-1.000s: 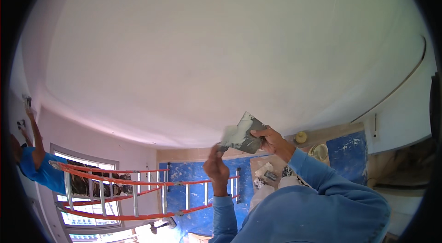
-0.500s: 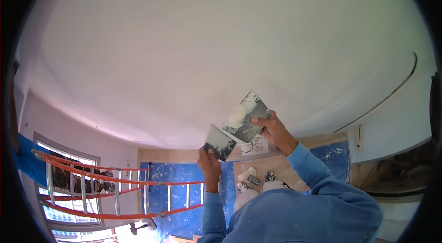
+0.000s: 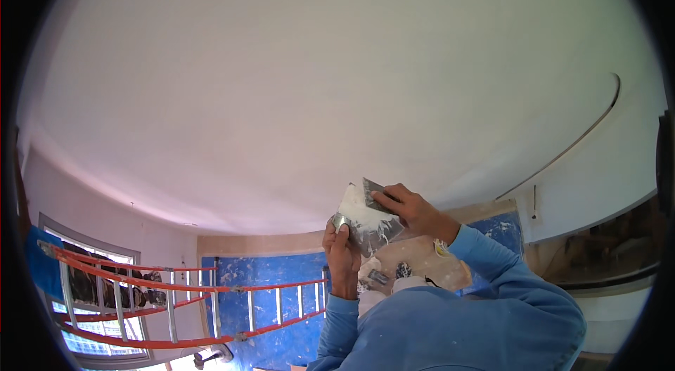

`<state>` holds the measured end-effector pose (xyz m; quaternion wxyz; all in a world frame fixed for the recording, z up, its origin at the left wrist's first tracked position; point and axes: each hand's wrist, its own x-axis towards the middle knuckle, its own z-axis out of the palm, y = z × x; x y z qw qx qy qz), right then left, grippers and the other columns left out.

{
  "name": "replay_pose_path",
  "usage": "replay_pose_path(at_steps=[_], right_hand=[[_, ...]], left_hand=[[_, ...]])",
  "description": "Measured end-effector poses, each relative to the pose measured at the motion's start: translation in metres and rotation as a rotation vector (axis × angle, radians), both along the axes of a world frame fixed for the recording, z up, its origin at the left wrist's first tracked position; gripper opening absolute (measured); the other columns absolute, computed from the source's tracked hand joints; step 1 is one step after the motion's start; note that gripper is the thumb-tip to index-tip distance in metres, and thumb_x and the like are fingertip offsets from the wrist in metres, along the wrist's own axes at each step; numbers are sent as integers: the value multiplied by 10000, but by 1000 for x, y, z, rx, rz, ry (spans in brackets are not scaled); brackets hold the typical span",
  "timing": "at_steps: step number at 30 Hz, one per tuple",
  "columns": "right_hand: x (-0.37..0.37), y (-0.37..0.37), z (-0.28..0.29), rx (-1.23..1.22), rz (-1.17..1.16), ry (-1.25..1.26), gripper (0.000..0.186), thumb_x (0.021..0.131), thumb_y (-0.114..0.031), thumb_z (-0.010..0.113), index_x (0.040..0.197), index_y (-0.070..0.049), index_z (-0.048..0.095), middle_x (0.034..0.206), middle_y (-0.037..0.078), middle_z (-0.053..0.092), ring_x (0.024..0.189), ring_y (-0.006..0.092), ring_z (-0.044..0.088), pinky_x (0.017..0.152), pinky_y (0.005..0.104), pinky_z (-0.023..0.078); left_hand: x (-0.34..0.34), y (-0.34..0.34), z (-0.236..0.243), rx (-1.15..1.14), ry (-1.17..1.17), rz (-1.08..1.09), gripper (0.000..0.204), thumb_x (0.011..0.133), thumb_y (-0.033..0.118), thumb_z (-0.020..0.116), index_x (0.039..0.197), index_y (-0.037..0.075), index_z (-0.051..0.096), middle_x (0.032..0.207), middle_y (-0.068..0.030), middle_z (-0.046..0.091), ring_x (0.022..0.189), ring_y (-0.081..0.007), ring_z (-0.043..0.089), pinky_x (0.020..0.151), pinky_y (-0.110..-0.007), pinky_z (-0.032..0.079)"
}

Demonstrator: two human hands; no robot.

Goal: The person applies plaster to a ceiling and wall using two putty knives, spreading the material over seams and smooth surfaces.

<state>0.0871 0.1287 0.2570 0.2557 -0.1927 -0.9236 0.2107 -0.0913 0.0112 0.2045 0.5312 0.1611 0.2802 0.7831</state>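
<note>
Below the centre, my left hand (image 3: pixel 339 248) grips a wide metal putty knife (image 3: pixel 374 236) with white paste (image 3: pixel 356 206) smeared thickly over its face. Just above and to the right, my right hand (image 3: pixel 411 211) is closed on a second metal putty knife (image 3: pixel 369 186), its fingers along the grey blade. This blade lies over the paste on the left-hand one; whether the metal faces touch is hard to tell. Both tools' handles are mostly hidden by my hands and the blades.
A broad white ceiling (image 3: pixel 337 76) fills the upper view. An orange ladder (image 3: pixel 176 331) stands at left, near a window (image 3: pixel 98 343) and a co-worker's blue sleeve or shirt (image 3: pixel 43 262). Below lie blue floor sheeting (image 3: pixel 267 329) and beige board (image 3: pixel 432 265) with tools (image 3: pixel 377 276).
My right hand's knife has swung down onto the left-hand one, and my left hand has shifted right. The view has shifted; less of the co-worker shows at left.
</note>
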Motion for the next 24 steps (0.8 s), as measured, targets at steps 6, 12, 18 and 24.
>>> replay_pose_path(at_steps=[6, 12, 18, 24], right_hand=[[48, 27, -77, -500, -330, -114, 431, 788, -7, 646, 1215, -52, 600, 1030, 138, 637, 919, 305, 663, 784, 416, 583], [33, 27, -23, -1783, -360, 1048, 279, 827, -99, 631, 1063, 49, 645, 1003, 161, 708, 874, 292, 722, 848, 427, 603], [-16, -2, 4, -1799, -136, 1045, 380, 821, 20, 670, 1188, 46, 579, 1117, 160, 668, 1009, 265, 690, 918, 419, 583], [-15, -9, -7, -1724, -43, 1041, 421, 836, 46, 686, 1238, 15, 565, 1145, 139, 663, 1068, 256, 672, 960, 416, 564]], left_hand=[[-11, 9, 44, 22, 251, 89, 296, 1014, 156, 546, 1261, -3, 516, 1156, -98, 620, 1019, -168, 628, 888, -329, 535], [-30, 23, 25, -58, 527, 288, 308, 1018, 180, 547, 1250, -22, 546, 1115, -99, 635, 985, -200, 666, 788, -326, 595], [-15, 29, 16, -69, 1112, 308, 356, 929, -36, 500, 1272, -66, 590, 1114, -204, 680, 983, -301, 698, 846, -373, 581], [-23, 24, 18, 59, 1610, 166, 443, 777, -110, 542, 1198, -15, 648, 1058, -236, 699, 913, -390, 703, 798, -439, 555]])
